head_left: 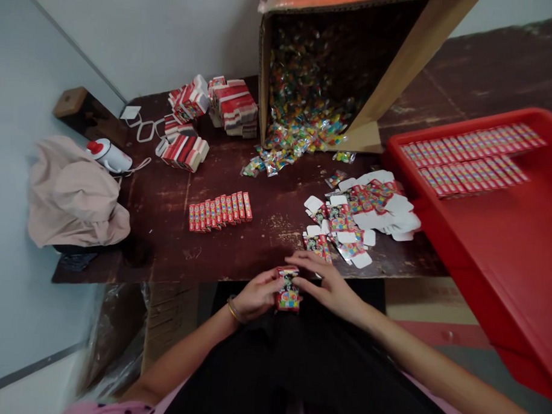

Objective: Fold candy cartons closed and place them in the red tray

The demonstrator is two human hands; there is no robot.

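A small red candy box (288, 290) with a colourful print is held upright just off the table's front edge. My left hand (258, 294) is closed round its left side, the thumb lying on the printed face. My right hand (325, 287) touches the box's right side and top edge, fingers bent over it. Ahead and to the left, a row of small filled-out candy boxes (220, 211) stands on the table. Unfolded flat boxes (343, 224) with white flaps lie in a pile to the right, close to my right hand.
An open cardboard carton (374, 123) on its side spills small candy packets (301, 138) onto the brown table (167, 197). The red tray (496, 239) at right holds rows of boxes (472, 156). Bundled flat cartons (234, 106), a white bottle (112, 155) and a beige cloth (77, 194) stand left.
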